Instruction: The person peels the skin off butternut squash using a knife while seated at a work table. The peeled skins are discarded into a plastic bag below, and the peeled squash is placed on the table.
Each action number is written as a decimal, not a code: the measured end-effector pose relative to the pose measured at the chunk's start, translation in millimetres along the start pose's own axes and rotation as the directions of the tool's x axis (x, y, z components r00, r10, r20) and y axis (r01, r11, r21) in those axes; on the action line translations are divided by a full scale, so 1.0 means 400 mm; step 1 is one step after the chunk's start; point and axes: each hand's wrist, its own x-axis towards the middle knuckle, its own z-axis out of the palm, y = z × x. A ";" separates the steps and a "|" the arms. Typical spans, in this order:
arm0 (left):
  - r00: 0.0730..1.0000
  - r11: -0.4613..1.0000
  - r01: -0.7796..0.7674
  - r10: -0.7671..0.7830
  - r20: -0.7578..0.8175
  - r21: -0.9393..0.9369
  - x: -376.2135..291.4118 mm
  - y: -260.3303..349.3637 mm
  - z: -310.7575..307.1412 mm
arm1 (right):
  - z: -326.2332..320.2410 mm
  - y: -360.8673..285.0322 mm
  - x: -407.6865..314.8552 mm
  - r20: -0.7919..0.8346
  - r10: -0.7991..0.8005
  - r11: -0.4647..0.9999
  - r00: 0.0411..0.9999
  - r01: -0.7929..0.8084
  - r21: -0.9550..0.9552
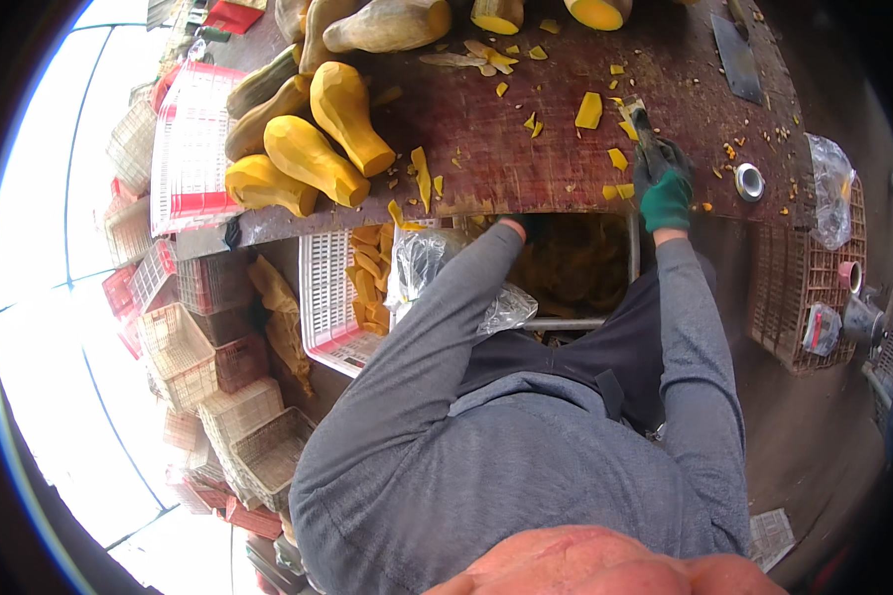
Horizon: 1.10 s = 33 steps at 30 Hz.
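Observation:
My right hand (664, 167), in a green and dark work glove, rests over the wooden tabletop (484, 149) and grips a small peeler-like hand tool (628, 108). Yellow squash peelings (589, 111) lie around it. My left hand (534, 224) is mostly hidden under the table's front edge; a bit of green glove shows, but not its fingers. It is above a dark bin (577, 268) holding brownish-orange scraps. To the left on the table lie peeled yellow squashes (316, 160), beside several unpeeled ones (264, 82).
A cleaver-like blade (737, 59) lies at the far right, and a roll of tape (749, 182) near the right edge. Below the table, a white crate (327, 297) holds cut orange pieces (370, 279) beside clear plastic bags (424, 260). Stacked crates (178, 357) stand left.

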 end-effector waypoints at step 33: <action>0.676 0.876 -0.262 -0.133 -0.725 -0.404 -0.179 0.203 -0.101 | -0.011 -0.026 0.006 0.059 0.022 0.998 0.998 -0.019 -0.059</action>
